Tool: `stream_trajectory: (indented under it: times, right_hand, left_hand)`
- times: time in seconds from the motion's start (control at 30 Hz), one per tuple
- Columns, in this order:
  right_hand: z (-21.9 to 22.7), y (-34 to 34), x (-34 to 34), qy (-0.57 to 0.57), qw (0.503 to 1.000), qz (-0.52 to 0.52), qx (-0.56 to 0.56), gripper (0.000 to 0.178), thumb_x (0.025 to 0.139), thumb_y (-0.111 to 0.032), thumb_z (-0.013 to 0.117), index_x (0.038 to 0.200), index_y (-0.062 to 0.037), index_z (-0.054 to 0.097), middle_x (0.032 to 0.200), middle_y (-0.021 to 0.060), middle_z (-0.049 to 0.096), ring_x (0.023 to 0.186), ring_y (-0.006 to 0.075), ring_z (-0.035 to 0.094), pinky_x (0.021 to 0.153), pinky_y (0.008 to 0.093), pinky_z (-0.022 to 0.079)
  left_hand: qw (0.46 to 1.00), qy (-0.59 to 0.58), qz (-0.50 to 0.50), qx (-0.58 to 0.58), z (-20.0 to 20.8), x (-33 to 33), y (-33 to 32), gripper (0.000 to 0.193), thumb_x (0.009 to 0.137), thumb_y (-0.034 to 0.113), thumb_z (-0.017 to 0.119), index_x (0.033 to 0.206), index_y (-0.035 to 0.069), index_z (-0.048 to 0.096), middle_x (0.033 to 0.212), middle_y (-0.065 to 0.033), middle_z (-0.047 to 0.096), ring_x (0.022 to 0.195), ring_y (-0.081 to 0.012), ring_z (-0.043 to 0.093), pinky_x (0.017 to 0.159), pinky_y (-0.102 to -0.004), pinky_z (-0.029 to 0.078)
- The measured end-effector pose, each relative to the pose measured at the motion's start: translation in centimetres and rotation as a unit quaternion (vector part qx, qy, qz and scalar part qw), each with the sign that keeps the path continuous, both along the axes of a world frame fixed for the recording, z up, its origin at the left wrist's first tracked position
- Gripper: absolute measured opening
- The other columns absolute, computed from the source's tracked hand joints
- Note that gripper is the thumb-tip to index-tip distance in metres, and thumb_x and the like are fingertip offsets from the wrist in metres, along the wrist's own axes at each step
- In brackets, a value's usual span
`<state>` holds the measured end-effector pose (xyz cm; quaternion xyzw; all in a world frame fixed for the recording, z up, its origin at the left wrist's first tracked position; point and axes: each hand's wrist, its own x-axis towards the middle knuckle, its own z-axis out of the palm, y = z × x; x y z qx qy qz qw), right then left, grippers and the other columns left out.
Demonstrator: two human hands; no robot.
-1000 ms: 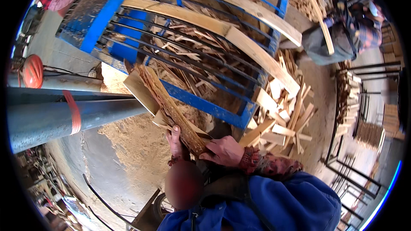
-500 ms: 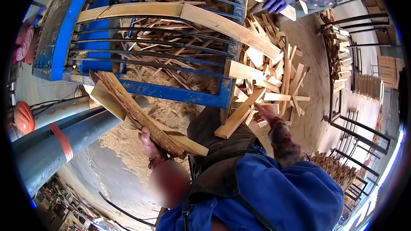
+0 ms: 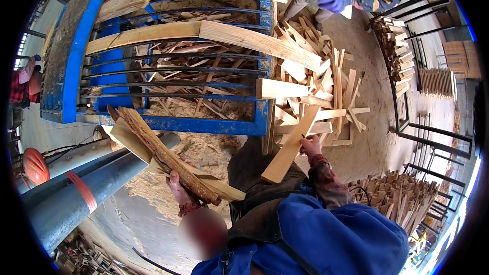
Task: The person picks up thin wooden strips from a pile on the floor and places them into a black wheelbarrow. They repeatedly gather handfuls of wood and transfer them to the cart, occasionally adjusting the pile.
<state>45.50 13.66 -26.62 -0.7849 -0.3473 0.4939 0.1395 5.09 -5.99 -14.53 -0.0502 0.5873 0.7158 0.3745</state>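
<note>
My left hand [image 3: 178, 188] is closed around a small bundle of wooden slats, among them a rough bark-edged strip [image 3: 162, 150] and a paler slat [image 3: 130, 136]. The bundle slants in front of the blue rack. At my lap, my right hand [image 3: 311, 146] has its fingers closed at the edge of a pale wooden board [image 3: 290, 150], which lies tilted between my thigh and a heap of wood. A small dark spot shows by those fingertips; I cannot make out what it is.
The blue metal rack [image 3: 204, 122] has dark bars with boards [image 3: 260, 40] across them and offcuts beneath. Right of it lies a pile of loose slats [image 3: 351, 91]. A co-worker's gloved hand [image 3: 335, 0] holds a board. Grey pipes [image 3: 112, 173] run at left; stacked wood stands right.
My right hand has gone from reaching with spread fingers to closing at the board's edge. The co-worker's gloved hand now grips a board. My left hand keeps its bundle.
</note>
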Motion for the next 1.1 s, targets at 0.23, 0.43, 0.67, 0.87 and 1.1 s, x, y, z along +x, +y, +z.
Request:
stream_trajectory:
  times: [0.23,0.43,0.67,0.87,1.1]
  right_hand:
    - [0.3,4.2,6.4,-0.026,0.992,-0.053,0.113,0.022,0.08,-0.015,0.066,0.089,0.003,0.058,0.063,0.0091,0.059,0.047,0.0173,0.059,0.037,0.0302,0.048]
    - [4.4,8.3,1.0,0.091,0.993,-0.011,0.072,0.027,0.093,-0.024,0.062,0.102,0.001,0.058,0.077,0.0105,0.064,0.058,0.0199,0.065,0.047,0.0311,0.054]
    - [4.4,3.5,-7.9,0.167,0.94,0.283,0.093,0.024,0.091,-0.016,0.062,0.103,0.0051,0.062,0.082,0.014,0.067,0.066,0.0216,0.067,0.057,0.0311,0.056]
    - [9.1,1.3,-12.9,-0.012,0.858,0.476,0.192,0.025,0.088,-0.02,0.065,0.094,0.0036,0.065,0.071,0.011,0.067,0.065,0.016,0.066,0.061,0.0302,0.051]
    - [15.0,-0.4,-19.2,0.074,0.776,0.607,0.154,0.017,0.09,-0.015,0.063,0.094,0.0017,0.066,0.074,0.0067,0.067,0.066,0.0119,0.064,0.061,0.0264,0.052]
  left_hand:
    - [0.999,0.024,0.001,-0.022,-1.2,-0.8,-2.3,0.058,0.08,0.041,0.065,0.111,-0.007,0.057,0.083,-0.016,0.065,0.073,-0.0253,0.063,0.067,-0.0346,0.052]
    - [0.997,0.025,0.022,-0.063,0.2,-1.4,-4.9,0.07,0.072,0.034,0.077,0.125,-0.004,0.05,0.105,-0.0104,0.063,0.092,-0.0213,0.059,0.082,-0.0347,0.049]
    - [0.996,0.063,-0.004,-0.058,-1.5,-1.1,-9.5,0.071,0.07,0.04,0.078,0.121,-0.005,0.055,0.109,-0.0111,0.063,0.095,-0.022,0.06,0.083,-0.0348,0.049]
    - [0.984,0.085,0.019,-0.157,-1.9,0.1,-14.5,0.07,0.07,0.04,0.079,0.119,-0.006,0.057,0.105,-0.0099,0.065,0.094,-0.02,0.059,0.084,-0.0334,0.048]
    - [0.992,-0.024,0.086,-0.087,0.3,1.2,-17.8,0.081,0.071,0.036,0.08,0.133,-0.005,0.049,0.118,-0.0123,0.061,0.106,-0.02,0.058,0.094,-0.034,0.045]
